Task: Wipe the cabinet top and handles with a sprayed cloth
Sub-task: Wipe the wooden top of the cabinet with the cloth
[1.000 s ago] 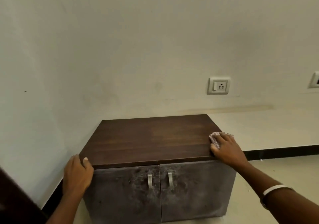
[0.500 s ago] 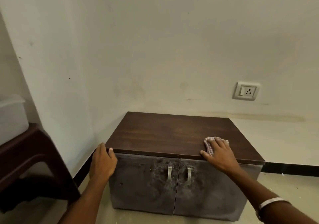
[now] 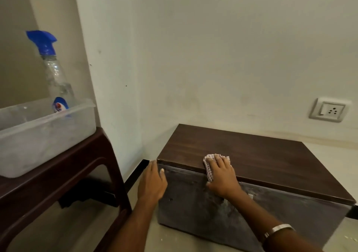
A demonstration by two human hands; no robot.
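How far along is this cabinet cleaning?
Midway, it seems. The right hand presses the checked cloth on the cabinet top's front edge; the left hand steadies the corner. The dusty doors and their mostly hidden handles look unwiped.

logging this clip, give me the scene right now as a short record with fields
cabinet: low, dark wood top, dusty grey front
cloth: checked cloth draped over the top's front edge
right hand: right hand presses flat on the cloth
left hand: left hand rests on the cabinet's left front corner
handles: mostly hidden behind the right arm
spray bottle: spray bottle, blue trigger, upright in clear tub
tub support: dark wooden table
wall: socket
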